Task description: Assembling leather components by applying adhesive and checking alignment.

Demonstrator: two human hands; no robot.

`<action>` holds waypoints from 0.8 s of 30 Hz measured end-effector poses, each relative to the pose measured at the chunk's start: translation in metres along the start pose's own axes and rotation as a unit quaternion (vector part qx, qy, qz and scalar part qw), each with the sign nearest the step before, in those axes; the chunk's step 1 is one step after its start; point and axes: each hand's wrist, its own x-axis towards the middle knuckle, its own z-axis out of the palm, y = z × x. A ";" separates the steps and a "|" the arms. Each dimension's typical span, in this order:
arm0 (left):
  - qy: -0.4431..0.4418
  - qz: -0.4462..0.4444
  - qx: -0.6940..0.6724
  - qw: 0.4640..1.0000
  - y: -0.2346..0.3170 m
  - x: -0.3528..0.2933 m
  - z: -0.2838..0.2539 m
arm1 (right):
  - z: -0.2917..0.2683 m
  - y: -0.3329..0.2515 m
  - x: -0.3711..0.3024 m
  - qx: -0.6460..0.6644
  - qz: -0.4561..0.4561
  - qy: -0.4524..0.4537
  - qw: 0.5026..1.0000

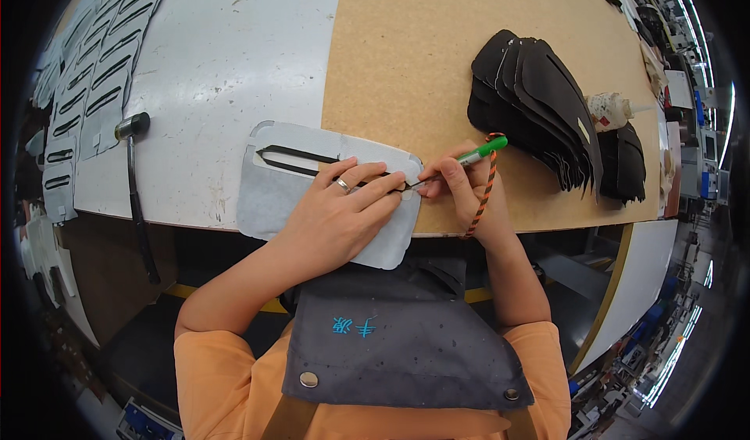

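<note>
A grey panel (269, 198) with rounded corners lies at the table's front edge, its near part hanging over. Along its upper part runs a long black-edged slot (293, 153), pointed at the left end. My left hand (348, 206), a ring on one finger, lies flat across the panel with its fingertips at the slot's right end. My right hand (467, 194) is closed round a slim pen (475, 154) with a green end, its thin tip touching the panel near my left fingertips. An orange-and-black cord (490, 182) hangs by my right hand.
A stack of black cut pieces (531, 104) stands at right, beside a white bottle (609, 112) and a smaller black stack (623, 163). At left, a hammer (134, 151) overhangs the table edge. Rows of grey slotted panels (109, 65) lie farther left.
</note>
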 end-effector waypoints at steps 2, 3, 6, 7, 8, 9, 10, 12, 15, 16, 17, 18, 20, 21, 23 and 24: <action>0.010 -0.003 0.014 1.000 0.001 0.000 0.002 | -0.005 0.000 -0.005 -0.004 0.001 -0.017 1.000; 0.017 -0.007 0.018 1.000 0.002 0.000 0.002 | -0.007 -0.002 -0.009 -0.075 -0.074 -0.039 0.994; 0.028 -0.015 0.029 0.999 0.005 0.001 0.002 | -0.015 0.005 -0.022 -0.231 -0.204 -0.080 0.948; 0.032 -0.018 0.037 0.999 0.006 0.002 0.002 | -0.015 0.008 -0.025 -0.298 -0.286 -0.084 0.907; 0.032 -0.018 0.037 0.999 0.007 0.003 0.001 | -0.015 0.009 -0.029 -0.362 -0.364 -0.085 0.854; 0.029 -0.024 0.033 0.999 0.007 0.004 0.000 | -0.016 0.006 -0.032 -0.405 -0.365 -0.105 0.831; 0.027 -0.030 0.029 0.999 0.007 0.006 0.000 | -0.017 0.007 -0.035 -0.405 -0.365 -0.104 0.832; 0.034 -0.042 0.015 0.998 0.008 0.007 0.001 | -0.018 0.012 -0.038 -0.425 -0.379 -0.098 0.816; 0.045 -0.068 -0.016 0.997 0.009 0.008 0.001 | -0.021 0.020 -0.041 -0.286 -0.339 -0.049 0.895; 0.048 -0.081 -0.032 0.995 0.010 0.008 0.001 | -0.021 0.020 -0.041 -0.285 -0.340 -0.049 0.895; 0.048 -0.081 -0.031 0.995 0.010 0.008 0.002 | -0.020 0.020 -0.042 -0.248 -0.325 -0.028 0.912; 0.056 -0.087 -0.032 0.994 0.011 0.008 0.003 | -0.020 0.019 -0.042 -0.210 -0.309 -0.007 0.928; 0.062 -0.093 -0.031 0.993 0.011 0.007 0.005 | -0.016 0.016 -0.041 -0.238 -0.306 -0.012 0.922; 0.070 -0.075 -0.016 0.995 0.009 0.006 0.008 | -0.015 0.014 -0.040 -0.267 -0.302 -0.017 0.915; 0.075 -0.056 -0.001 0.996 0.009 0.005 0.008 | -0.014 0.013 -0.040 -0.265 -0.301 -0.014 0.916; 0.079 -0.047 0.017 0.996 0.011 0.005 0.008 | -0.014 0.013 -0.040 -0.264 -0.300 -0.013 0.917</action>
